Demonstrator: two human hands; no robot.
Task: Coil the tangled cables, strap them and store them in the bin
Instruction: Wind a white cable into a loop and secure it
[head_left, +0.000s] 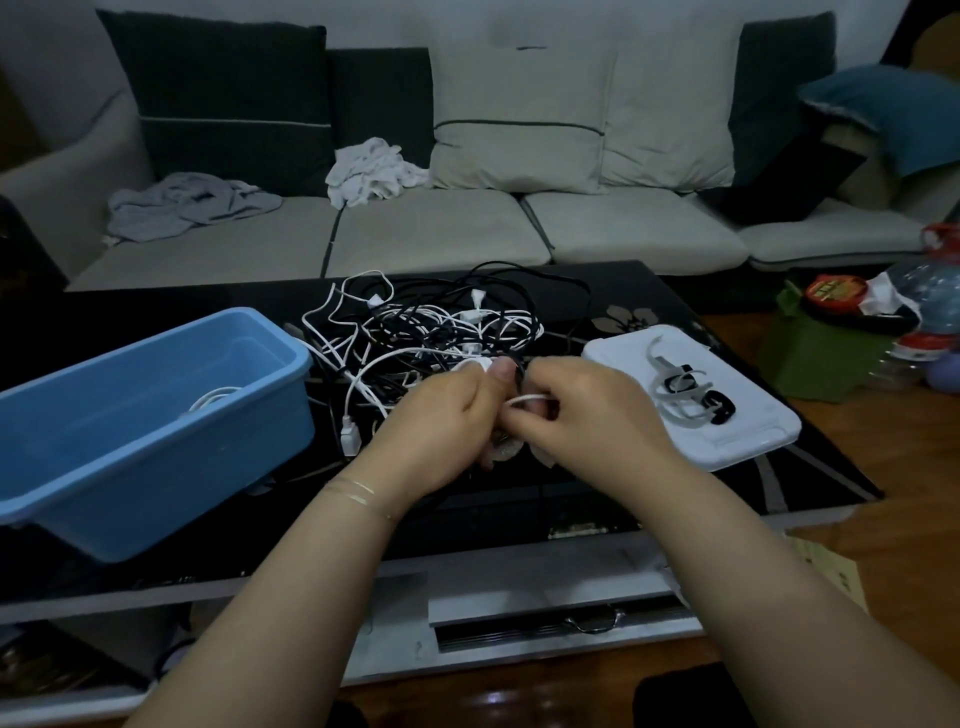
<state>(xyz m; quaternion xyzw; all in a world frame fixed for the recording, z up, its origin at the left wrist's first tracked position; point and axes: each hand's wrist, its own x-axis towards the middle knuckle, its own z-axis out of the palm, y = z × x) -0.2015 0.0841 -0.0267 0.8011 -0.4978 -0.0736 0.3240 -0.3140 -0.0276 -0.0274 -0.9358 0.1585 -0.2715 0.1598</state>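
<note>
A tangle of black and white cables (441, 322) lies in the middle of the black glass table (623, 493). My left hand (441, 421) grips a small coil of white cable (527, 401), thumb on top. My right hand (587, 410) pinches the same white cable from the right side. A white USB plug (350, 439) hangs just left of my left hand. The blue bin (156, 431) stands at the left of the table with one coiled white cable (213, 400) inside. Several straps (685, 395), white and black, lie on a white lid (737, 441) at the right.
A sofa (441, 234) with cushions and crumpled cloths runs behind the table. Bottles and a green bag (821, 353) stand on the floor at the right. The table's front edge has a drawer handle (592, 621) below it.
</note>
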